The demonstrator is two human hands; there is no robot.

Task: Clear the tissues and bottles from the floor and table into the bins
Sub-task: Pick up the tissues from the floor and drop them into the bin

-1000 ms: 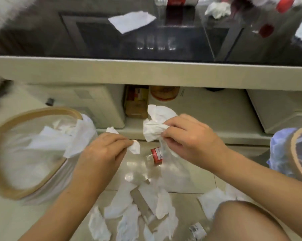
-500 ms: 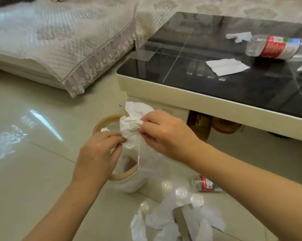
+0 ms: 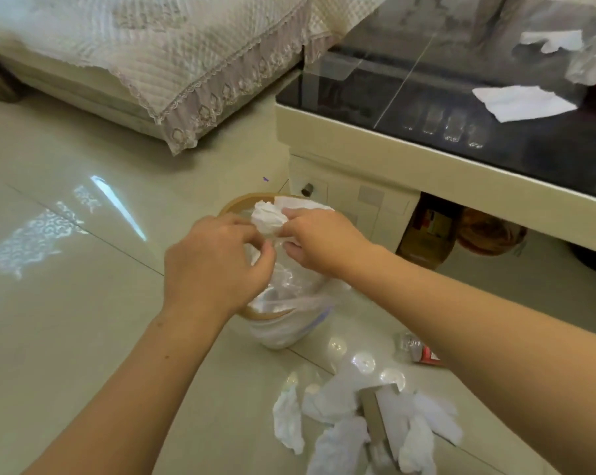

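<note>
Both hands meet over a wooden-rimmed bin [image 3: 233, 205] lined with a clear bag. My right hand [image 3: 319, 240] pinches a crumpled white tissue wad [image 3: 267, 217] above the bin's mouth. My left hand [image 3: 214, 265] is curled beside it, fingertips touching the tissue's lower edge. Several crumpled tissues [image 3: 355, 426] lie on the floor at lower right. A plastic bottle with a red label [image 3: 414, 349] lies on the floor, partly hidden by my right forearm. On the black glass table [image 3: 375, 94] rest a flat tissue [image 3: 524, 102], another tissue [image 3: 551, 41] and a bottle [image 3: 591, 61].
A sofa with a quilted, lace-edged cover [image 3: 173, 60] fills the upper left. The table has a cream base with a drawer knob [image 3: 307, 190] and boxes on its lower shelf [image 3: 430, 234]. Glossy tiled floor [image 3: 67, 303] stretches to the left.
My view swung left and up from the table's underside toward the bin. Both hands carried the tissue wad from above the floor bottle to over the bin's mouth.
</note>
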